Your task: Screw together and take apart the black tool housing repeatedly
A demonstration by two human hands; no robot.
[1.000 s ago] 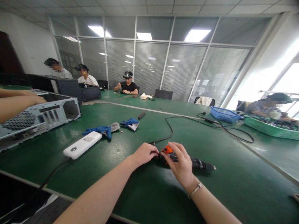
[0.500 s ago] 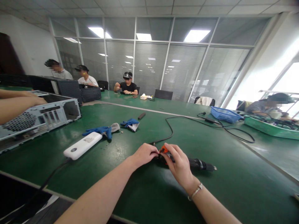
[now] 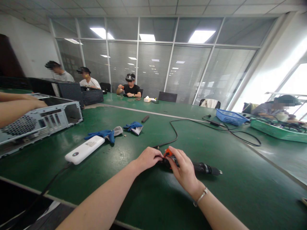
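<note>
A black and orange corded power tool [image 3: 202, 167] lies on the green table [image 3: 134, 198] in front of me, its tip pointing right. My right hand [image 3: 183, 168] curls over the tool's orange rear part, fingers closed on it. My left hand [image 3: 150, 157] is closed at the tool's back end, where the black cable [image 3: 174, 132] leaves it; what its fingertips pinch is hidden.
A white power bank [image 3: 84, 149] and blue gloves [image 3: 103, 134] lie to the left. An open computer case [image 3: 35, 120] sits at far left with another person's arms on it. A blue basket [image 3: 229, 117] and green tray [image 3: 278, 131] stand at right. Other people sit around the table.
My right hand has slid slightly lower and left over the orange part, covering more of it. My left hand has hardly moved.
</note>
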